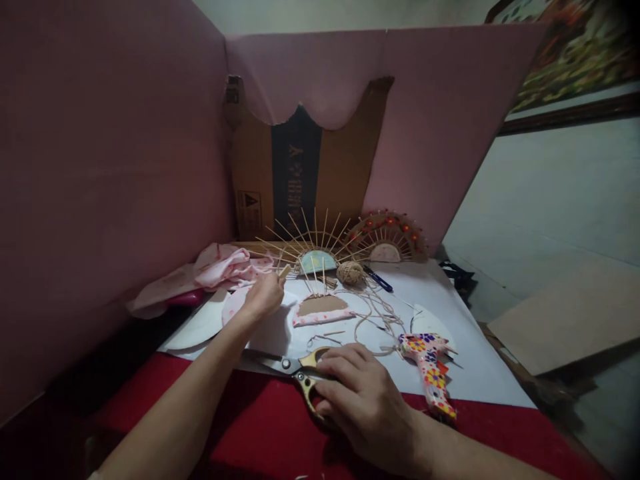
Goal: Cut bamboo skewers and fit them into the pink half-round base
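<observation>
My right hand (367,393) has its fingers in the handles of gold-handled scissors (306,381), whose blades point left over the table's front. Further forward, my left hand (265,295) is closed on a short, flat tan stick (285,271); its lower part is hidden by the fingers. Just right of that hand lies a cardboard half-circle (323,305) edged with pink dotted fabric, with several thin sticks standing from its top. Behind it is a fan of thin sticks (316,230) around a light blue half-circle (317,262).
Beside the twine ball (351,273) lies a dark cutter (379,279). Loose twine (373,313) trails towards a flower-patterned glue gun (430,370) on the right. Pink fabric (227,267) is bunched at the left. A decorated fan (387,237) and cardboard (345,170) stand at the back.
</observation>
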A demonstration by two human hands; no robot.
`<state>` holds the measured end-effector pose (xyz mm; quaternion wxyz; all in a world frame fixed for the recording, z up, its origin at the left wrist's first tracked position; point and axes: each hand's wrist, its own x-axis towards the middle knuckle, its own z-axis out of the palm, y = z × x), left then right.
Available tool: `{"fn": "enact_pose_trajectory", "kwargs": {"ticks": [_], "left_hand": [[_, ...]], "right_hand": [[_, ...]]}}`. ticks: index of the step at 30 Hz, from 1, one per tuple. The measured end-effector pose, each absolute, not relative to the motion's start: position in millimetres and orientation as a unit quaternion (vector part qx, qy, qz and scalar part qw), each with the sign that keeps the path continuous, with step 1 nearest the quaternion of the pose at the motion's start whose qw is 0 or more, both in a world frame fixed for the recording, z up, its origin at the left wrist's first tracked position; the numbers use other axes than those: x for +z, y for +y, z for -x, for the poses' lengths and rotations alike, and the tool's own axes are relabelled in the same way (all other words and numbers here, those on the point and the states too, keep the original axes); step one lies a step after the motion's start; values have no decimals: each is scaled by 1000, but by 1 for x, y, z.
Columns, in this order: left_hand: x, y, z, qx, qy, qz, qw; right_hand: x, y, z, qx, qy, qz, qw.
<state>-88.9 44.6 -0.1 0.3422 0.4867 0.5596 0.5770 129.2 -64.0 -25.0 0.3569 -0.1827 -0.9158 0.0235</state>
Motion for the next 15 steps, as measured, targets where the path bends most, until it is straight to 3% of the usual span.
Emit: {"fn": "enact_pose_trajectory", "kwargs": {"ticks": [6,15], "left_hand": [[-15,34,80,409,701,-558,172],[-9,25,61,115,749,-651,42]], "right_hand": [[-29,-66,-132,7,-918,146,369],[-33,-64,-130,7,-916,183,356]]}}
